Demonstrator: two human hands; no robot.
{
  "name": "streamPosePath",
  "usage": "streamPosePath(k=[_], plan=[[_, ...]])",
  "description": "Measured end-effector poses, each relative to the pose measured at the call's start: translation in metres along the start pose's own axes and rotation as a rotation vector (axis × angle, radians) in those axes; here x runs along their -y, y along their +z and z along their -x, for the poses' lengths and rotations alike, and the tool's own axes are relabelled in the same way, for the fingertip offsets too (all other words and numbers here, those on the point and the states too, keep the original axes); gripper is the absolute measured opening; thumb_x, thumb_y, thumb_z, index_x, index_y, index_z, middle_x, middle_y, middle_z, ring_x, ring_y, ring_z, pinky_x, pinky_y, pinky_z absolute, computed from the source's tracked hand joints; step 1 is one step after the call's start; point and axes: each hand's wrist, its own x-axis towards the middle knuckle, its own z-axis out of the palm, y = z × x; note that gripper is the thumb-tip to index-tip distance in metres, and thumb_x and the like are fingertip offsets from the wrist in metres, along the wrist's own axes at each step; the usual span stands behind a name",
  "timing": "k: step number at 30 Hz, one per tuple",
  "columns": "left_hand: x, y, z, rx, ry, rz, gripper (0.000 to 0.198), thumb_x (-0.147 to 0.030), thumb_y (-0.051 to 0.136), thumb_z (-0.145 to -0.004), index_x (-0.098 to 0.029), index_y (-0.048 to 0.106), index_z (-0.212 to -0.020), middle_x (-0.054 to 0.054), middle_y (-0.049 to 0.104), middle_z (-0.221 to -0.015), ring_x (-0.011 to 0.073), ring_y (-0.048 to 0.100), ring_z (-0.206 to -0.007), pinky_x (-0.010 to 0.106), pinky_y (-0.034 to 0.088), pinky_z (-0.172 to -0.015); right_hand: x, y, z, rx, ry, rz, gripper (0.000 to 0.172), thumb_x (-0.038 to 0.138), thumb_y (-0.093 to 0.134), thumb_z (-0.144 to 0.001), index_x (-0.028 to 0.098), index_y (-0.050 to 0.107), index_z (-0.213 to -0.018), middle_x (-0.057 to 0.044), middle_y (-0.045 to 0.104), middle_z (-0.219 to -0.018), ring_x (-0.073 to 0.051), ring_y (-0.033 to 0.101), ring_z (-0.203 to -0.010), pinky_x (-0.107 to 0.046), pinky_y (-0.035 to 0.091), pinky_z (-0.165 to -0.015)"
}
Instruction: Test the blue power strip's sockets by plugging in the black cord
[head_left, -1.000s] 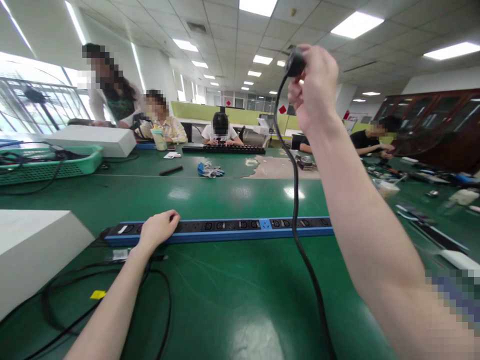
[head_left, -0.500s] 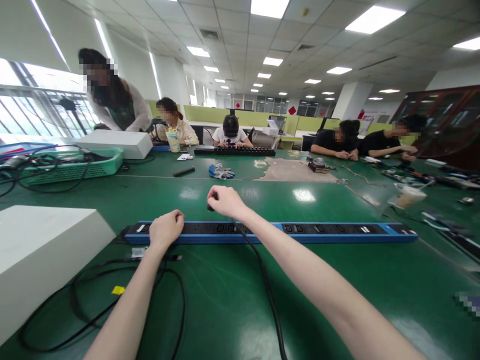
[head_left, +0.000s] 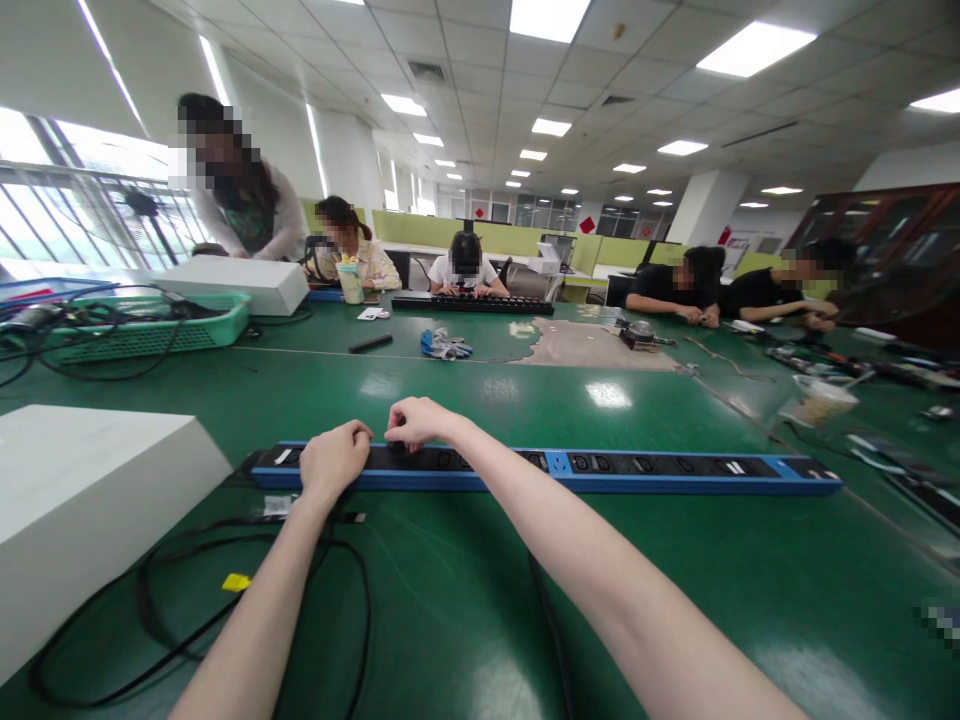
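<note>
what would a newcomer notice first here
Probably the long blue-edged power strip lying across the green table, with the left hand on its left part and the right hand holding a black plug close by. Next, the green basket, farther back on the left.

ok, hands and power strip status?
Left hand on blue power strip, left end. Right hand grips black plug at strip, seating unclear. Right forearm hides part of strip.

Bright ceiling panels, washed-out daylight through windows at left, glare on green tabletop, wide-angle stretch toward edges
</note>
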Motion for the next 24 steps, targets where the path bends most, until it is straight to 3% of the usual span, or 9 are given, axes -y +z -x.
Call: streamPosePath(k=[8, 16, 24], plan=[[-0.003, 0.0, 0.001, 0.007, -0.01, -0.019, 0.041, -0.04, 0.038, -0.096, -0.032, 0.077, -0.105, 0.008, 0.077, -0.106, 0.0298, 0.067, -0.09, 0.035, 0.044, -0.074, 0.0, 0.002, 0.001, 0.009, 0.063, -0.126, 0.009, 0.028, 0.071, -0.085, 0.019, 0.068, -0.084, 0.003, 0.071, -0.061, -0.01, 0.069, -0.054, -0.015, 0.053, -0.055], [-0.005, -0.003, 0.0, 0.028, -0.027, -0.006, 0.04, -0.04, 0.041, -0.095, -0.031, 0.078, -0.105, 0.01, 0.077, -0.105, 0.0309, 0.067, -0.091, 0.036, 0.045, -0.075, -0.004, 0.006, 0.004, -0.003, 0.13, -0.355, 0.018, 0.025, 0.078, -0.084, 0.016, 0.064, -0.076, 0.003, 0.067, -0.055, -0.01, 0.067, -0.051, -0.016, 0.054, -0.054], [-0.005, -0.004, 0.001, 0.032, -0.026, -0.013, 0.042, -0.04, 0.038, -0.096, -0.032, 0.077, -0.106, 0.009, 0.077, -0.108, 0.031, 0.068, -0.092, 0.037, 0.045, -0.075, 0.001, 0.013, 0.012, -0.095, 0.002, -0.046, 0.017, 0.035, 0.077, -0.086, 0.019, 0.069, -0.088, 0.005, 0.07, -0.062, -0.01, 0.068, -0.061, -0.018, 0.05, -0.066]])
